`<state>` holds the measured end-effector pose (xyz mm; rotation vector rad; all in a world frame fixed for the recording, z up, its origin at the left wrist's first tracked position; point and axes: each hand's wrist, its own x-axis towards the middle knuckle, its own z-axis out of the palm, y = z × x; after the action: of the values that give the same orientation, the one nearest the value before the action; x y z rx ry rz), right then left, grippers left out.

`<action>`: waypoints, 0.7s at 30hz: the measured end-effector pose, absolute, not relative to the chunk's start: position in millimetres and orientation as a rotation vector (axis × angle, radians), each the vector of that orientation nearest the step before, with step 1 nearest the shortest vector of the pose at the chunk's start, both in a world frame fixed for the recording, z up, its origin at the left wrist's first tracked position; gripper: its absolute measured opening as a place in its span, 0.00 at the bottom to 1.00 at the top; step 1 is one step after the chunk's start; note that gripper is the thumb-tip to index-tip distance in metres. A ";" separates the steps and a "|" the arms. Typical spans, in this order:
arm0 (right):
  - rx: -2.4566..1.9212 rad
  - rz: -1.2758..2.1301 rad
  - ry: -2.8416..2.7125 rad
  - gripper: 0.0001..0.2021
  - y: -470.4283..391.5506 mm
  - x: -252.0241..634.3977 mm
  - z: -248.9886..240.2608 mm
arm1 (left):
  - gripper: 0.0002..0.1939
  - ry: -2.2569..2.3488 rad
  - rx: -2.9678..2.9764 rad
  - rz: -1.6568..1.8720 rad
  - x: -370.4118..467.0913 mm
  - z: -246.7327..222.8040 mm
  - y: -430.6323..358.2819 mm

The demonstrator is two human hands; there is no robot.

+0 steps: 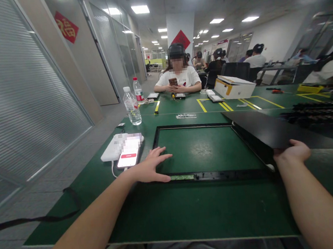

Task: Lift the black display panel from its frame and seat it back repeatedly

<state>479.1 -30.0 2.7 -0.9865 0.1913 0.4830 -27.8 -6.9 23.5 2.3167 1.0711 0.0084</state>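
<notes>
A black rectangular frame (234, 175) lies flat on the green table, with a green strip (182, 177) set in its near bar. Over the frame's near left corner rests my left hand (151, 166), fingers spread and thumb at the near bar. At the right, my right hand (292, 151) has its fingers wrapped round the edge of a dark flat panel (262, 128). That panel is tilted, raised above the frame's right side. Part of the right fingers is hidden under the panel.
Left of the frame lie a lit phone (129, 152) with a cable and a white device (111, 148). A clear water bottle (132, 106) and a red-capped bottle (138, 91) stand behind. A white box (235, 87) sits farther back. Across the table a person (177, 75) holds a phone.
</notes>
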 end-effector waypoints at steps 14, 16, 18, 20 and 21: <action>-1.030 0.557 0.309 0.15 -36.8 471.9 1.7 | 0.51 1.035 2.275 0.040 -30.2 24.6 -6.5; -1.021 0.563 0.312 0.15 -36.2 473.7 0.7 | 0.51 1.021 2.268 0.047 -31.3 24.8 -6.0; -1.025 0.568 0.306 0.15 -35.7 475.1 -0.2 | 0.51 1.006 2.268 0.060 -32.6 24.7 -5.3; -1.031 0.572 0.299 0.15 -35.3 475.8 -0.9 | 0.52 0.989 2.271 0.067 -33.7 24.5 -4.6; -1.029 0.577 0.292 0.16 -35.2 476.0 -1.1 | 0.52 0.982 2.272 0.066 -34.2 24.5 -4.3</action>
<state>476.0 -35.2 -1.1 -1.0292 0.2919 0.5772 -34.2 -4.3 24.5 2.2722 0.9821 0.0665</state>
